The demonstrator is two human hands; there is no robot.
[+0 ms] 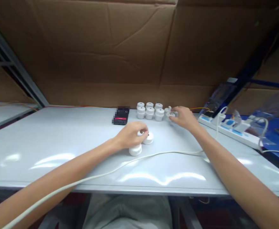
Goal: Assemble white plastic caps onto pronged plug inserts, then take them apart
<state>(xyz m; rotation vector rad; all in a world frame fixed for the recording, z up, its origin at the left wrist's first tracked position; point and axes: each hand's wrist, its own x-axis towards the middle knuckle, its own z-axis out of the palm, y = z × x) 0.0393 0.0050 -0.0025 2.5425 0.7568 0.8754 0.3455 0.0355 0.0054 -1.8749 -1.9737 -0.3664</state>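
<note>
Near the middle of the white table, my left hand is closed, with thumb and fingers pinched by two round white pieces. One white piece sits just below the hand, and another is at the fingertips; what the fingers hold, if anything, is hidden. Farther back and to the right, my right hand has its fingers closed on a small white part beside the group of white cylinders. The cylinders stand upright in two rows.
A black phone lies left of the cylinders. At right is a white power strip with plugs and clear plastic. A pale cable crosses the front of the table and over my left forearm. Cardboard stands behind.
</note>
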